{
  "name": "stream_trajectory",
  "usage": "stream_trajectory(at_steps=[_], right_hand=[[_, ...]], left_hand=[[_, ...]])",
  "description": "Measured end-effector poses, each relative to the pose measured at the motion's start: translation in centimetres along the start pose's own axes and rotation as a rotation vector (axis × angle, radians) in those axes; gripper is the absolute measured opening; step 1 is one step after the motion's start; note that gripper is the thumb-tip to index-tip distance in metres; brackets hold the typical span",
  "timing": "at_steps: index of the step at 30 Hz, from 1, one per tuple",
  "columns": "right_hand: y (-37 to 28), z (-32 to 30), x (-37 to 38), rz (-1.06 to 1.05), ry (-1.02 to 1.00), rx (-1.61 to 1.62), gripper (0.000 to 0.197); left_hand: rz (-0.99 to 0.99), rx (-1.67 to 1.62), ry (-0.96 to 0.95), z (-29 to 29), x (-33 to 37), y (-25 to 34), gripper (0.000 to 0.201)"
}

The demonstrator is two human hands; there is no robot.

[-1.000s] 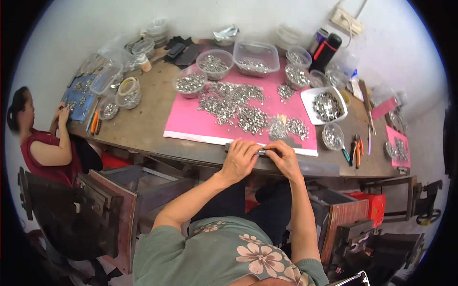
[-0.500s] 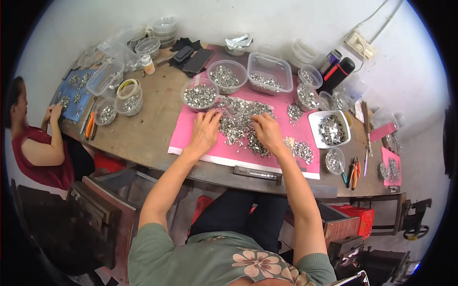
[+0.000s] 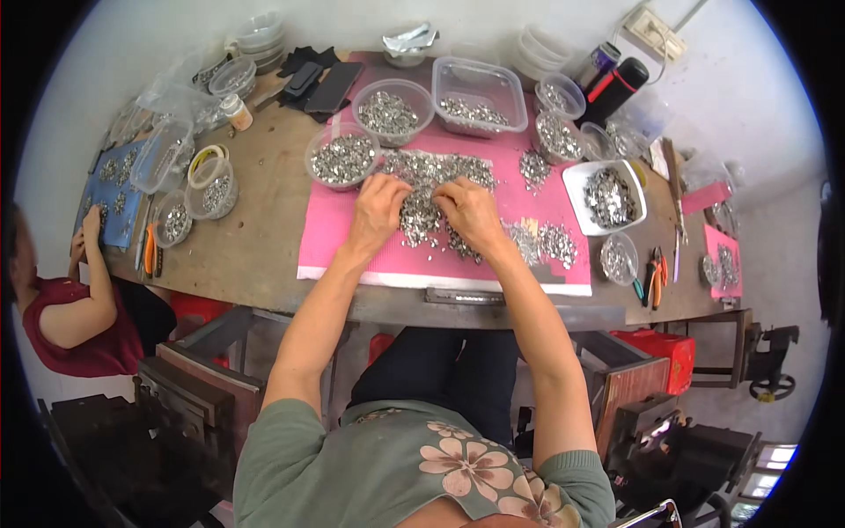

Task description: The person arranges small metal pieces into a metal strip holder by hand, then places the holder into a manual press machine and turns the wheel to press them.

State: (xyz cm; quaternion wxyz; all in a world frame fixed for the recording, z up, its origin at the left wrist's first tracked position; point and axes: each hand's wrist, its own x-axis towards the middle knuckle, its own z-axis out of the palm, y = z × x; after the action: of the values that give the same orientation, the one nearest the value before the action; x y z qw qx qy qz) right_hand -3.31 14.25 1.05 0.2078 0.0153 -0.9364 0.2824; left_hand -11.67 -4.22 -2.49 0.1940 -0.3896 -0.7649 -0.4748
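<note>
Small shiny metal pieces lie in a loose pile (image 3: 421,216) on a pink mat (image 3: 330,251). At the pile's left edge is my left hand (image 3: 378,208), its thumb and fingers pinched together. Across from it, over the right part of the pile, my right hand (image 3: 473,211) is pinched too, fingertips pointing toward the left hand. A narrow gap separates the two hands. Whatever the fingertips hold is too small to make out. Behind the hands stand a round tub (image 3: 342,180) and a second round tub (image 3: 393,136), both with metal pieces inside.
A rectangular clear container (image 3: 480,131) stands at the back, a white square bowl (image 3: 576,198) at the right. Pliers (image 3: 656,280) lie beyond the mat, near a black bottle (image 3: 616,91). At far left a co-worker's hand (image 3: 91,224) is over a blue mat (image 3: 114,231).
My hands have come closer together over the pile. The left fingers, spread on the pieces before, are now drawn into a pinch. The whole view has shifted slightly.
</note>
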Motion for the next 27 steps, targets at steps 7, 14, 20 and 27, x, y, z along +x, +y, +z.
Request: stream_trajectory(at_steps=[7,14,20,27], right_hand=[[-1.9,-3.0,-6.6,-0.007,-0.178,0.059,0.012],[-2.1,-4.3,-8.6,-0.06,-0.265,0.139,0.013],[-1.9,-4.4,-9.1,-0.031,-0.158,0.178,0.013],[-1.9,-4.0,-9.9,0.044,-0.162,0.093,0.014]], left_hand=[[-0.025,-0.089,-0.031,-0.6,-2.3,2.3,0.005],[0.002,-0.151,-0.149,-0.3,-5.3,6.9,0.006],[-0.186,-0.201,-0.051,-3.2,-6.4,7.7,0.012],[-0.162,0.155,-0.031,-3.6,-8.0,7.7,0.01]])
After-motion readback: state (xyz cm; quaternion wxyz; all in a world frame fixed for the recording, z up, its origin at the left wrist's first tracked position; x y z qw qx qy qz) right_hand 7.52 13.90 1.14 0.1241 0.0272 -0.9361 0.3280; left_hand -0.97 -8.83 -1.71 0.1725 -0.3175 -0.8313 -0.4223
